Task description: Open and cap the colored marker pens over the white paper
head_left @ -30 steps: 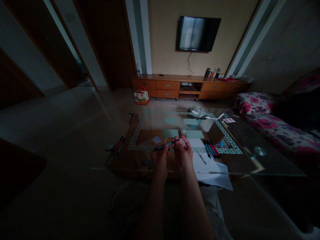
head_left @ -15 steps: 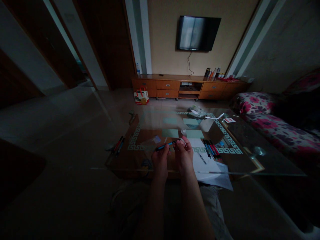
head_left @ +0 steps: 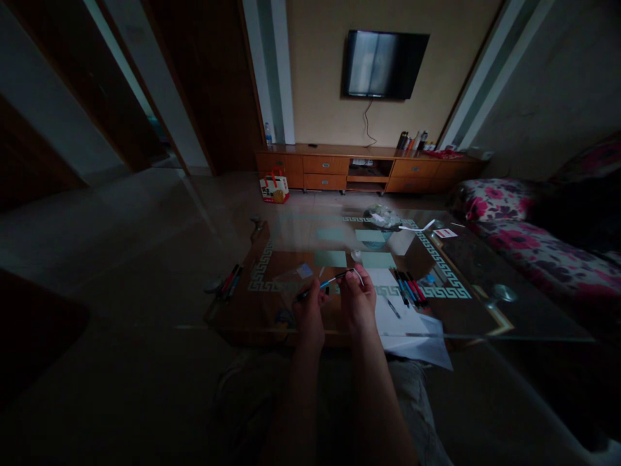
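A slim pen (head_left: 330, 281) with blue and black parts spans the gap between my two hands above the glass table. My left hand (head_left: 309, 317) is closed around its lower left end. The fingers of my right hand (head_left: 358, 303) pinch the dark upper right end. A thin white strip (head_left: 359, 277) sticks out by the right fingertips; I cannot tell if it is attached to the pen. White paper sheets (head_left: 407, 323) lie right of my right hand, with one pen (head_left: 392, 308) on them. Several black, blue and red pens (head_left: 411, 289) lie in a row beyond it.
The glass table (head_left: 528, 320) has a patterned border. More pens (head_left: 231, 283) lie at its left side, and a clear plastic piece (head_left: 294, 277) is near my left hand. A crumpled plastic bag (head_left: 383, 215) sits at the far edge. A flowered sofa (head_left: 533, 236) stands to the right.
My left hand has tilted slightly, and its end of the pen sits a little lower and farther left. More of the blue and a pale section shows. My right hand has barely moved.
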{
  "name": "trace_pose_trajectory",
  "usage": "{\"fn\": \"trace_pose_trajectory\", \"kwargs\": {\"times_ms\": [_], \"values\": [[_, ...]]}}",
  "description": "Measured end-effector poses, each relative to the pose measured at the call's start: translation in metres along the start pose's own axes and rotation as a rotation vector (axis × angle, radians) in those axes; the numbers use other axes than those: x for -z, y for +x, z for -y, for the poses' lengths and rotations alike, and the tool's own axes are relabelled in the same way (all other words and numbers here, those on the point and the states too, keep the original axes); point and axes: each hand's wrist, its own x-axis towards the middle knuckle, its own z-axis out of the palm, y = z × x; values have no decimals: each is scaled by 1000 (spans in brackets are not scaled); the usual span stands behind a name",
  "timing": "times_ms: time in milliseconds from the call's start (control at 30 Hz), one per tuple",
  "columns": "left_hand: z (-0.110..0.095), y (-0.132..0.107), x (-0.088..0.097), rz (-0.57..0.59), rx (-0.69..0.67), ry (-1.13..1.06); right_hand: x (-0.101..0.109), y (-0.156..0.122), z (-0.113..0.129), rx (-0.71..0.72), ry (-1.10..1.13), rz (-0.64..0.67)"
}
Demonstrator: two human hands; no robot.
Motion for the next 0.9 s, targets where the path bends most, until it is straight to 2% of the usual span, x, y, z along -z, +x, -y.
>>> {"fn": "trace_pose_trajectory", "kwargs": {"times_ms": [233, 433, 533, 900], "values": [[0, 2, 1, 29, 27, -21, 0, 0, -1, 14, 2, 16], [-5, -1, 0, 227, 53, -144, 2, 2, -2, 43, -9, 56], [-8, -4, -2, 283, 78, -201, 3, 2, -4, 44, 5, 72], [-8, -1, -1, 224, 53, -310, 5, 5, -4, 94, -49, 12]]}}
